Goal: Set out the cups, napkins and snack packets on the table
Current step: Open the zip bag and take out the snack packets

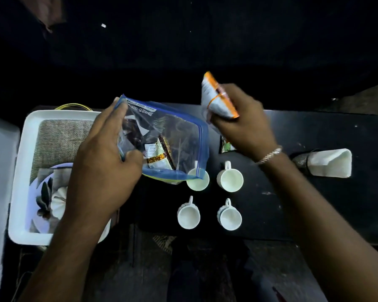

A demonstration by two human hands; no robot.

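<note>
Packet (219, 99) in your right hand (242, 125), raised above counter (314, 192) behind cups (210, 195). Likely light, crinkly, slick film; pinch flat faces or sealed edge, don't crush. Second packet (226, 147) lies on counter under that hand. Your left hand (105, 166) grips zip bag (168, 136) by open edge; bag limp, more packets inside, sagging over one cup. Napkin (330, 163) well right. Tray (22, 162) left.

This looks like a room in a home, very dark. A black table (314, 131) holds four white cups (210, 197). A white tray (22, 171) sits beside it.
</note>
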